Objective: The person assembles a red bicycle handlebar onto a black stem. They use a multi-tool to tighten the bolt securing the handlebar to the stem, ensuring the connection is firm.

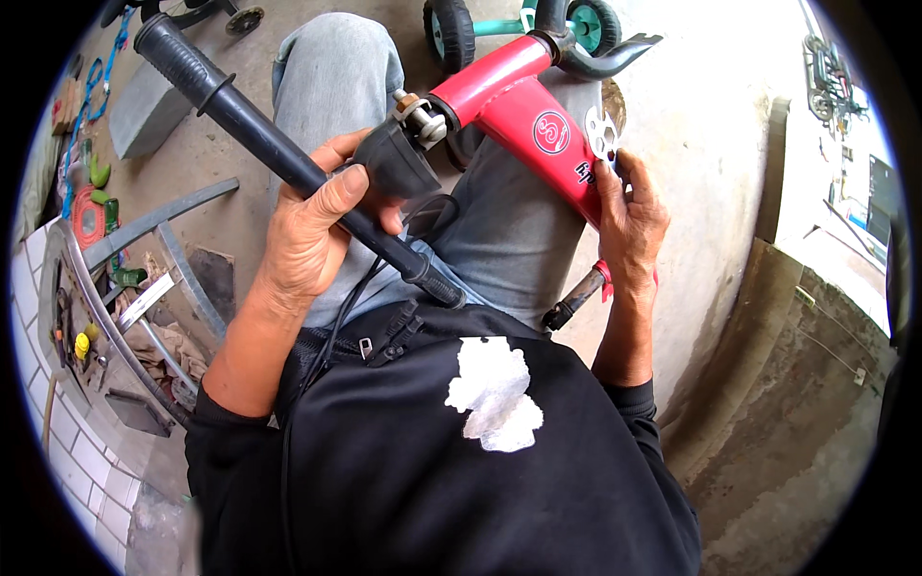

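Concrete floor spreads below your lap, where the red tricycle frame (pixel 523 120) rests. Your left hand (pixel 312 226) wraps tight around the black handlebar (pixel 279 154); your right hand (pixel 629 226) closes on the frame's edge. Seemingly fitting the bar; next, steady both and align.

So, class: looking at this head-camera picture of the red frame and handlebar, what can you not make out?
- Head view: left hand covers the middle of the black handlebar.
- Right hand hides the red frame edge under its grip.
- Teal wheels are cut off by the top edge.
- Tools lying left are too small to identify.
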Motion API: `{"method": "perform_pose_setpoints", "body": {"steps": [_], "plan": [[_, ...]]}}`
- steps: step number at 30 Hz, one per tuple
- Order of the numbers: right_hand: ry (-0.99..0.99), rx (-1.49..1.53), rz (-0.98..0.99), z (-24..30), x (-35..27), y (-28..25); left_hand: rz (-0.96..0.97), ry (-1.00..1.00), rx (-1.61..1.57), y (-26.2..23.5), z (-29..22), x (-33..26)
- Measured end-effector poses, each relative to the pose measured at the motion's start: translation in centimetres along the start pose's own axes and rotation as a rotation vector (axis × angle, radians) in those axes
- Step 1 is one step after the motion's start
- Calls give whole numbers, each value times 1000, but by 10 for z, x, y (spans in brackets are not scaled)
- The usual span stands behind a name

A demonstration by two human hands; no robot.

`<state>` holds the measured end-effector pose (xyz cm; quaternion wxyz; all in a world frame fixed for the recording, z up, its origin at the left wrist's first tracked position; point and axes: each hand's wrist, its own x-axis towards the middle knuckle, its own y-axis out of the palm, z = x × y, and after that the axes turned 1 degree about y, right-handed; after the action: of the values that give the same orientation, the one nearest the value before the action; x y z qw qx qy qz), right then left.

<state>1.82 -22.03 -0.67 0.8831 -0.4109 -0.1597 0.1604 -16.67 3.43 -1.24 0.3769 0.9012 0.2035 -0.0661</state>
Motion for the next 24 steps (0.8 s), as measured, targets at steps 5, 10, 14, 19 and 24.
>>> {"method": "perform_pose_setpoints", "body": {"steps": [5,10,14,19,24], "plan": [[15,27,32,3,2,-5,41,9,113,6,-5,2],[64,43,39,5,2,-4,81,42,280,12,-15,3],[74,49,49,2,1,-3,48,88,218,22,-13,7],[118,84,76,3,0,-7,80,85,211,33,-22,10],[144,145,137,-7,6,-14,190,86,405,45,-40,22]]}}
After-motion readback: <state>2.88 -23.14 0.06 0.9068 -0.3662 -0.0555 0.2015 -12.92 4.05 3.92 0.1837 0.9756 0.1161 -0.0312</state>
